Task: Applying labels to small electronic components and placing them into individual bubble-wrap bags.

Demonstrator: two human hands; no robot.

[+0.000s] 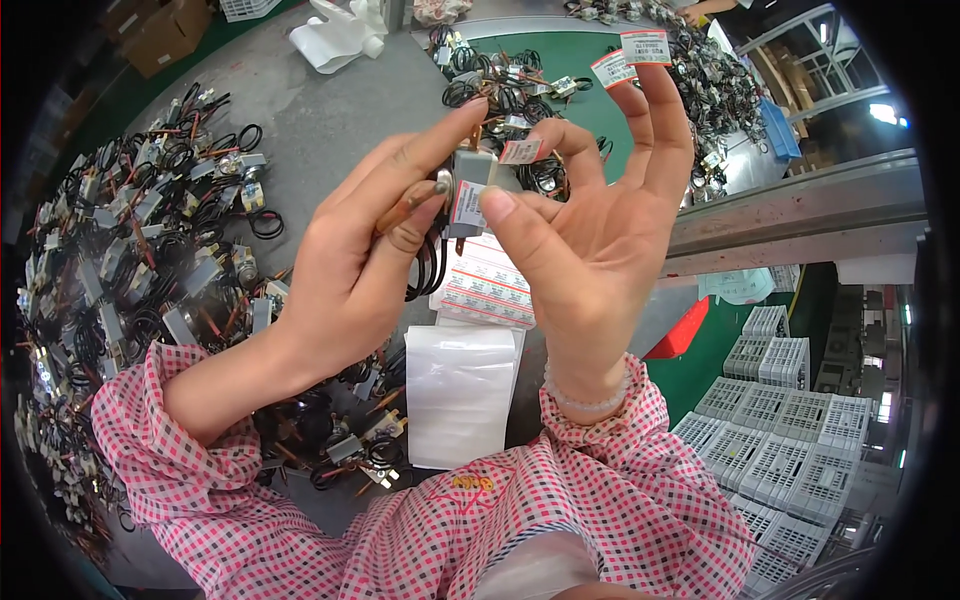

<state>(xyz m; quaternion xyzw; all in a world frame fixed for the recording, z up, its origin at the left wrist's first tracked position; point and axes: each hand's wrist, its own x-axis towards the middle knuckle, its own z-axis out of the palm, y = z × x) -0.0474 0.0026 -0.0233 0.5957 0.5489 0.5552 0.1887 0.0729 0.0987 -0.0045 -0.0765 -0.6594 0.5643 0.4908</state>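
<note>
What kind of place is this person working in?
Probably a factory assembly bench. A grey table holds heaps of small wired parts, a sheet of stickers lies below the hands, and white plastic crates are stacked on the floor.

Pink, white and black checked cotton sleeves point(180, 440) framed a grey metal component point(472, 168) bearing white-and-red paper labels point(466, 203); black wire coils point(150, 230) covered a grey worktable point(330, 120) with a green mat point(570, 60).
</note>
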